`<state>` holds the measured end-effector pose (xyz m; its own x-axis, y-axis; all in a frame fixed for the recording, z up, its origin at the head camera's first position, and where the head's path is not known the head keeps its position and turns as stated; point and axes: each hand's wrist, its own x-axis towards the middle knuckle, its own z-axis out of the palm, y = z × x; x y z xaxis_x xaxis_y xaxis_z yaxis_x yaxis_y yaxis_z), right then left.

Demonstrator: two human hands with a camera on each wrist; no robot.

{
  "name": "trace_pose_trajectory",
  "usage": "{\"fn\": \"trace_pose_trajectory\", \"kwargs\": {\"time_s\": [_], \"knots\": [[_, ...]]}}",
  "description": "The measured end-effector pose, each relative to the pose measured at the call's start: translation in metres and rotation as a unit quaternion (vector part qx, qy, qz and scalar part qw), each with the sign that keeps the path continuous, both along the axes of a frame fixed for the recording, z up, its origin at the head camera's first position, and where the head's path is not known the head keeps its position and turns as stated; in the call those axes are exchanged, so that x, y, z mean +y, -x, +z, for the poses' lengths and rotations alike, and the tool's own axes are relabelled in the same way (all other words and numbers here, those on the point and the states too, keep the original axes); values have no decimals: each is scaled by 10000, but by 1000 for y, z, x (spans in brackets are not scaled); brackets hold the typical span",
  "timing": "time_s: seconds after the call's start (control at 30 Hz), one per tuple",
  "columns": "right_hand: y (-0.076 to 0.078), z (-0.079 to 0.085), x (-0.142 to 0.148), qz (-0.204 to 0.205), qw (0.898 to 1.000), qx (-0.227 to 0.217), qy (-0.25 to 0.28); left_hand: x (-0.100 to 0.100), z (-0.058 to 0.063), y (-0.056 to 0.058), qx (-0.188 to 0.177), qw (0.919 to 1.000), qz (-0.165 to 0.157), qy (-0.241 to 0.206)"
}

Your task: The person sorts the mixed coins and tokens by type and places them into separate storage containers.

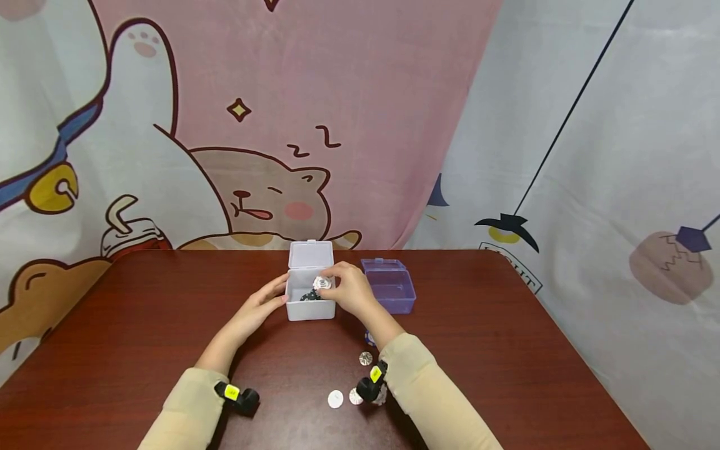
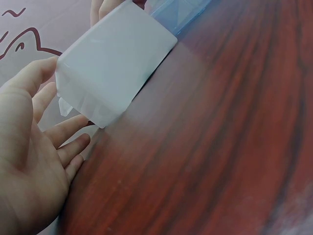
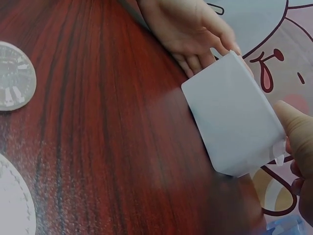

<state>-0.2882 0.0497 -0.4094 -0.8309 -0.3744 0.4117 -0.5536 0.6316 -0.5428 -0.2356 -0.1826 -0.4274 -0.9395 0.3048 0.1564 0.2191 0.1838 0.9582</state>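
Note:
A small white plastic box (image 1: 311,311) stands on the table with its lid raised at the back. Touching the box's left wall, my left hand (image 1: 255,312) has its fingers extended, and the left wrist view shows them spread along that side. Over the box's opening my right hand (image 1: 354,292) pinches a white poker chip (image 1: 322,283) between thumb and fingers. Inside lie black-and-white poker chips (image 1: 309,295), partly hidden by the held chip. In the right wrist view the box wall (image 3: 232,115) hides the held chip.
A clear purple box (image 1: 400,305) with its lid up stands right of the white one. Silvery round pieces (image 1: 365,358) and a white disc (image 1: 335,399) lie nearer on the brown table (image 1: 478,350). A blue-and-white chip (image 1: 369,338) is partly hidden by the right forearm.

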Motion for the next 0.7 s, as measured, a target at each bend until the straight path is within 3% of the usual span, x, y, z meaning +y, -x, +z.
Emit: {"fn": "trace_pose_trajectory", "kwargs": {"time_s": [0.13, 0.43, 0.53, 0.7], "knots": [[-1, 0, 0, -14, 10000, -18, -18, 2, 7, -5, -32, 9999, 15, 98], [-2, 3, -3, -215, 9991, -181, -313, 1, 7, -5, -35, 10000, 8, 59], [-3, 4, -3, -277, 9984, -230, -428, 0, 5, -4, 15, 10000, -3, 62], [-5, 4, -1, -274, 9984, -260, -416, -3, -13, 6, 45, 10000, 47, 17]]}}
